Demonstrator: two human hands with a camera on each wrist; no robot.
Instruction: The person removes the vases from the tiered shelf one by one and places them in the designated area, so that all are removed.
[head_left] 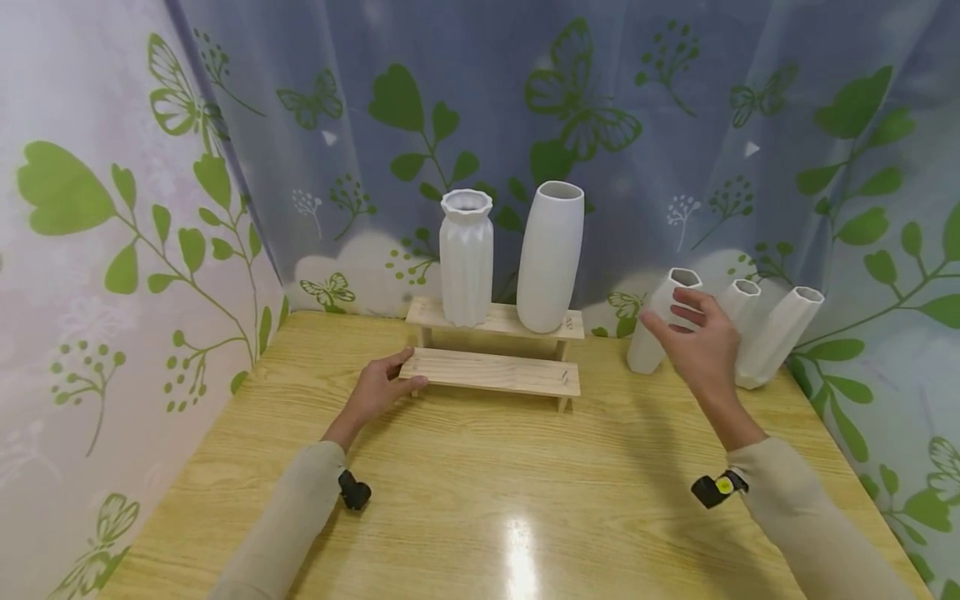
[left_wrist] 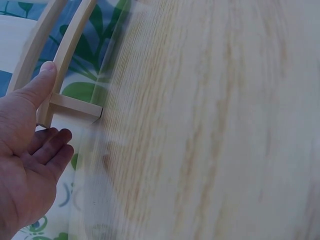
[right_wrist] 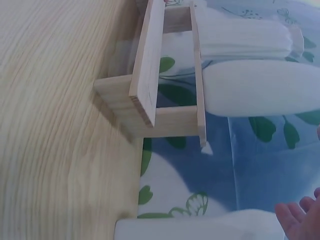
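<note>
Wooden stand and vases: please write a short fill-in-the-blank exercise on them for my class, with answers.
1. In the head view, the smooth vase stands to the ____ of the wavy-rimmed vase.
2. Of the upper shelf and the lower shelf, the left hand touches the ____ one.
3. Right of the wooden stand, ____ more vases are visible.
Missing words: right; lower; three.

Pale wooden two-step stand [right_wrist: 147,67]: on a light wood-grained table [right_wrist: 45,125].
White wavy-rimmed vase [right_wrist: 245,39]: on the upper step.
Smooth, rounded white vase [right_wrist: 260,87]: beside it.
Third white vase [right_wrist: 195,230]: apart, partly visible.
Right hand [right_wrist: 302,222]: fingers near that vase; contact I can't make out.
</note>
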